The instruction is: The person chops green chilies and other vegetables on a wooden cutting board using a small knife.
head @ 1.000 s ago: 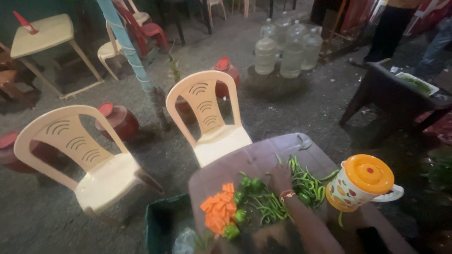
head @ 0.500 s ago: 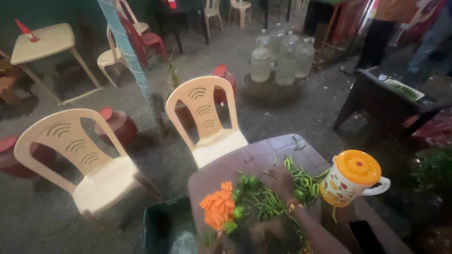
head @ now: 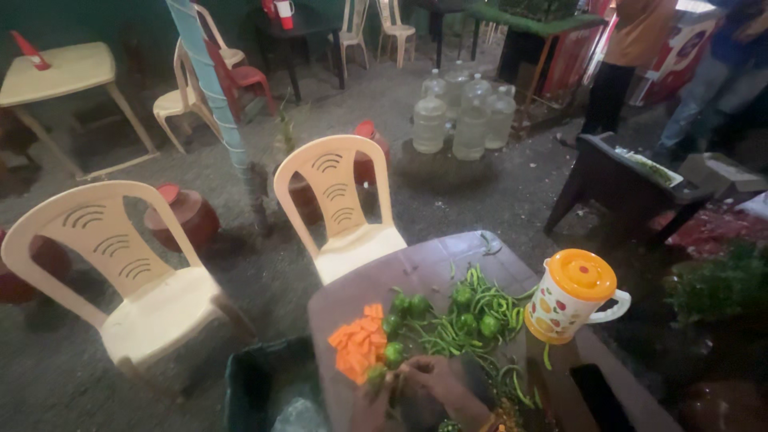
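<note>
At the bottom edge both my hands meet over a dark brown table (head: 424, 268). My right hand (head: 438, 381) has its fingers curled beside a small green capsicum (head: 393, 353). My left hand (head: 366, 405) is mostly cut off by the frame, just below another green piece (head: 376, 373) and next to a heap of cut orange carrot (head: 358, 346). Whether either hand grips anything is unclear. More green capsicums (head: 410, 306) and a spread of long green chillies (head: 480, 320) lie beyond the hands.
A patterned jug with an orange lid (head: 574, 297) stands at the table's right, with a flat black object (head: 596, 394) near it. Two cream plastic chairs (head: 340, 200) (head: 120, 272) stand ahead, a dark bin (head: 268, 388) lies below left, and large water bottles (head: 460, 112) and people stand further back.
My right hand has drawn back from the green chillies toward the carrot pile and my left hand. The view has shifted slightly, so the table sits lower in the frame.
</note>
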